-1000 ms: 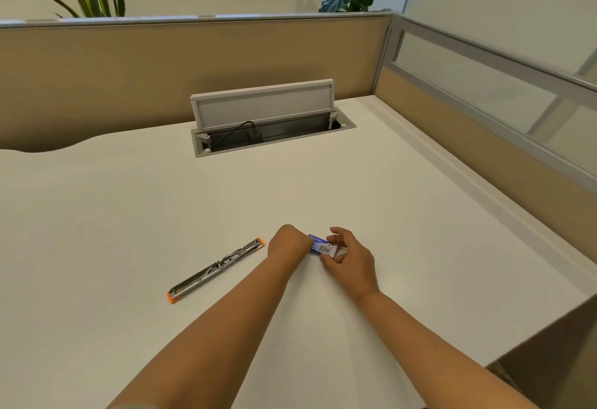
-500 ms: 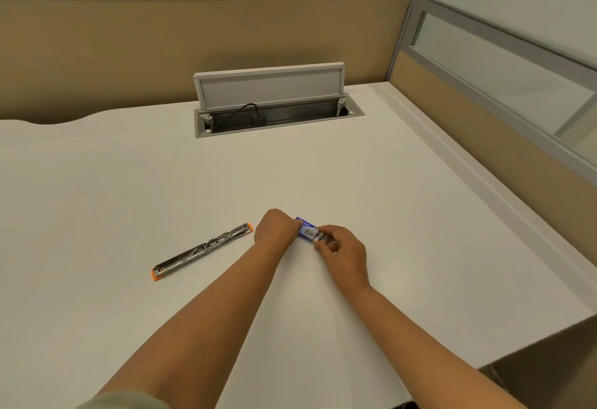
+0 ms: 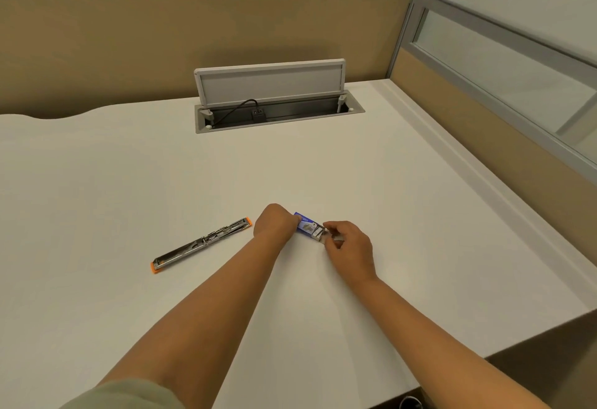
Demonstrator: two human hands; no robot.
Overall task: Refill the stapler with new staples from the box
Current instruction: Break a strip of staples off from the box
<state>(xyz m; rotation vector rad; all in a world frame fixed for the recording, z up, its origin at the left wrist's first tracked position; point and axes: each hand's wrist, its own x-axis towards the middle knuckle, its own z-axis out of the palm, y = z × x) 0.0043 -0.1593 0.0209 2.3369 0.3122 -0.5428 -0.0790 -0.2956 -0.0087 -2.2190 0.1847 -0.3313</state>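
A small blue staple box (image 3: pixel 306 224) sits between my two hands near the middle of the white desk (image 3: pixel 420 215). My left hand (image 3: pixel 276 223) grips its left end. My right hand (image 3: pixel 349 247) pinches the pale inner tray at the box's right end, which sticks out a little. The stapler (image 3: pixel 202 244), silver metal with orange tips, lies flat and folded open on the desk to the left of my left hand, untouched. The tray's contents are too small to make out.
An open cable hatch (image 3: pixel 277 114) with a raised grey lid and a black plug lies at the back of the desk. Tan partition walls (image 3: pixel 193 37) stand behind and along the right side. The desk's front edge drops off at lower right.
The view has tilted downward. My right hand has pulled slightly to the right, and the pale tray now shows past the end of the blue box. The stapler stays put.
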